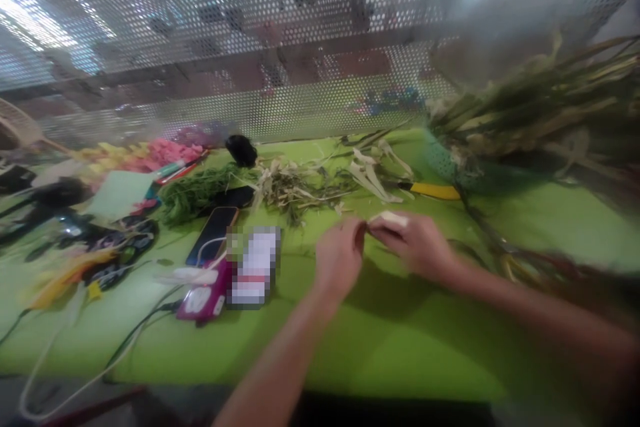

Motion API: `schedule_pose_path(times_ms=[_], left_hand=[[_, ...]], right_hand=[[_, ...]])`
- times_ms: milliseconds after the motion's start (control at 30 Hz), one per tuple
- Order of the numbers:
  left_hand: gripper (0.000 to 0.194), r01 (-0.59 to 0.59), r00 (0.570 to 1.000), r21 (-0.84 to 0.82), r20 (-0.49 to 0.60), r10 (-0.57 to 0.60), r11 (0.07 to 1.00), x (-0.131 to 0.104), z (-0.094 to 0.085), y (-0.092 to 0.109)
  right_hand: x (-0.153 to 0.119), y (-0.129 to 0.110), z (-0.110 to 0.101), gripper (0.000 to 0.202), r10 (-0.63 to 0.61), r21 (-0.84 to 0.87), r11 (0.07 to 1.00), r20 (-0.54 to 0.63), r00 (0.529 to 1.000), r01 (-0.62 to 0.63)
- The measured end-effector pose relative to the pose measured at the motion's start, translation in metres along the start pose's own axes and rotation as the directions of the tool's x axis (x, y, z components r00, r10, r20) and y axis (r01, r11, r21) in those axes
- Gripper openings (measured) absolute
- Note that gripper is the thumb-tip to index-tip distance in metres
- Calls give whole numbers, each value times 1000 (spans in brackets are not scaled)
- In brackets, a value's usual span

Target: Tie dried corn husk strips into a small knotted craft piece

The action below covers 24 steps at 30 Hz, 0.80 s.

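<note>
My left hand (340,255) is closed, its fingertips pinched together above the green table (380,340). Whatever lies between them is hidden by the fingers. Almost touching it, my right hand (423,240) is closed around a pale, flat strip (394,217) that shows over the fingers. Just beyond both hands are dry, cream-coloured leaf strips (373,173) and a heap of dried plant scraps (287,187). A yellow-handled tool (435,191) lies behind my right hand; its dark end is blurred.
Left of my hands are a phone (213,233), a magenta power bank (203,297) with cables, and green foliage (200,190). A green basket (440,153) with long dry leaves (540,107) stands at the right. A perforated metal panel (280,87) rises behind.
</note>
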<state>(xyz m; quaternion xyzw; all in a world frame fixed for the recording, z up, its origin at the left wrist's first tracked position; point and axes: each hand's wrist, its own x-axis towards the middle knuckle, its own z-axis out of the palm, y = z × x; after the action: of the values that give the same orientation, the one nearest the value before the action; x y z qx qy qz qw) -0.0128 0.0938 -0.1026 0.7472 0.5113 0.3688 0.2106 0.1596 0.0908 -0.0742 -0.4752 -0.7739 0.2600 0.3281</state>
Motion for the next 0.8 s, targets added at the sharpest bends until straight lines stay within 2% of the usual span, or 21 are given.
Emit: schedule_pose_path(times_ms=[100, 167, 300, 433, 533, 667, 733, 800], left_hand=[[18, -22, 996, 6, 92, 21, 1000, 2, -1, -1], [18, -30, 987, -68, 157, 40, 997, 3, -3, -2], [21, -47, 974, -177, 212, 84, 983, 3, -8, 0], [21, -91, 980, -76, 169, 103, 993, -1, -7, 5], [25, -120, 988, -31, 92, 122, 992, -4, -4, 7], [27, -156, 982, -44, 96, 160, 987, -5, -1, 6], [25, -105, 989, -71, 93, 112, 992, -5, -1, 6], [22, 14, 997, -152, 76, -2, 988, -4, -2, 7]], right_hand=[[5, 7, -7, 20, -143, -77, 987, -35, 989, 139], [8, 10, -11, 20, -138, -44, 990, -27, 990, 137], [16, 13, -18, 23, 32, 14, 999, 12, 999, -32], [24, 15, -22, 26, 141, 201, 965, 137, 981, -167], [27, 14, -23, 25, 192, 300, 921, 211, 958, -250], [26, 13, -22, 26, 208, 350, 889, 264, 942, -295], [25, 14, -22, 27, 201, 306, 916, 209, 957, -259], [25, 18, -24, 25, 154, 205, 965, 54, 987, -162]])
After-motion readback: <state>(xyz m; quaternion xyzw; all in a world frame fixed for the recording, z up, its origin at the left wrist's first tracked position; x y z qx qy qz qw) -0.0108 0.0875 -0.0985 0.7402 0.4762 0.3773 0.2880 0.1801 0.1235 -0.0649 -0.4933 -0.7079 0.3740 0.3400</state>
